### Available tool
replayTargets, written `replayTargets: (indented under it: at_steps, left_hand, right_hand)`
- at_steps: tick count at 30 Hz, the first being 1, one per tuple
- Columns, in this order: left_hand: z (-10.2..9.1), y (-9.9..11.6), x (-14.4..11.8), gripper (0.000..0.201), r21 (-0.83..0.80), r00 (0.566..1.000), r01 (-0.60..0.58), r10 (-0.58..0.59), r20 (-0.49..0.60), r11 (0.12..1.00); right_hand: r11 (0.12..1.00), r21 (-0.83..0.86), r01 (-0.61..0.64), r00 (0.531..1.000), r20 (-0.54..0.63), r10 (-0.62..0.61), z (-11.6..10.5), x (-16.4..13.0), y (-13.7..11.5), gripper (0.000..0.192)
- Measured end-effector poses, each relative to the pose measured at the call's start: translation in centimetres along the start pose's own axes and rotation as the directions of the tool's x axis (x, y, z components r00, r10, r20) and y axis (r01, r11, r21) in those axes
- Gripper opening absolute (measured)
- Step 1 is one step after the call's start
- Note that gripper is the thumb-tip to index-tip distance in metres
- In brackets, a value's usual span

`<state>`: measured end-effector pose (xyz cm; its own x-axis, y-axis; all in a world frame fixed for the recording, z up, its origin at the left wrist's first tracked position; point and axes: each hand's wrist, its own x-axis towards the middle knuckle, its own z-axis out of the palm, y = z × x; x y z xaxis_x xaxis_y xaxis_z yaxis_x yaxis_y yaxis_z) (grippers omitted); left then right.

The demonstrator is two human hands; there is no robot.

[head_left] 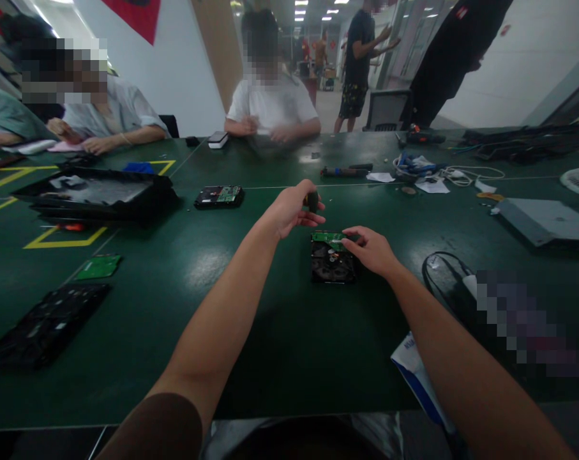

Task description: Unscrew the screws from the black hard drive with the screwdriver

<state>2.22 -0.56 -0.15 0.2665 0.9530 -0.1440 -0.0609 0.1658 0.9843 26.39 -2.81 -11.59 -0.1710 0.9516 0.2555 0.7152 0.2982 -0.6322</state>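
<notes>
In front of me a hard drive (333, 267) lies on the green table with its green circuit board (323, 237) facing up at the far end. My left hand (293, 209) is above and just left of that end, its fingers closed round the dark handle of what looks like a screwdriver (311, 202); the shaft and tip cannot be made out. At the board's right edge, the thumb and fingertips of my right hand (369, 249) grip the drive's side.
Another hard drive (219, 196) lies further back. Left are a loose green board (98, 267), black drives (47, 322) and black trays (97, 195). Right are a cable (428, 271), a grey metal case (548, 220) and a blue-white packet (416, 370). People sit across the table.
</notes>
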Motion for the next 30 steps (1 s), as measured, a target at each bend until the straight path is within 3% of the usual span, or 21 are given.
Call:
replayTargets:
  at_steps: [6,13,21,30]
  left_hand:
    - [0.08,-0.08,-0.14,0.028,0.082,0.996,-0.088,0.089,-0.011,0.993]
    - [0.00,0.20,-0.16,0.028,0.006,1.000,0.022,-0.022,0.013,1.000]
    - [-0.11,0.01,-0.14,0.029,0.075,0.998,-0.064,0.064,0.004,0.995]
    - [-0.04,-0.01,0.01,0.025,0.006,1.000,0.007,-0.008,0.011,1.000]
  right_hand:
    - [1.000,-0.015,-0.002,1.000,0.008,0.002,-0.09,0.03,-0.10,0.033]
    - [1.000,-0.024,0.013,1.000,0.006,-0.013,-0.07,0.09,0.02,0.032]
    - [1.000,-0.015,0.005,1.000,0.008,-0.005,-0.10,0.07,0.07,0.034]
    - [1.000,-0.013,-0.004,1.000,0.009,0.004,-0.09,0.04,0.02,0.032]
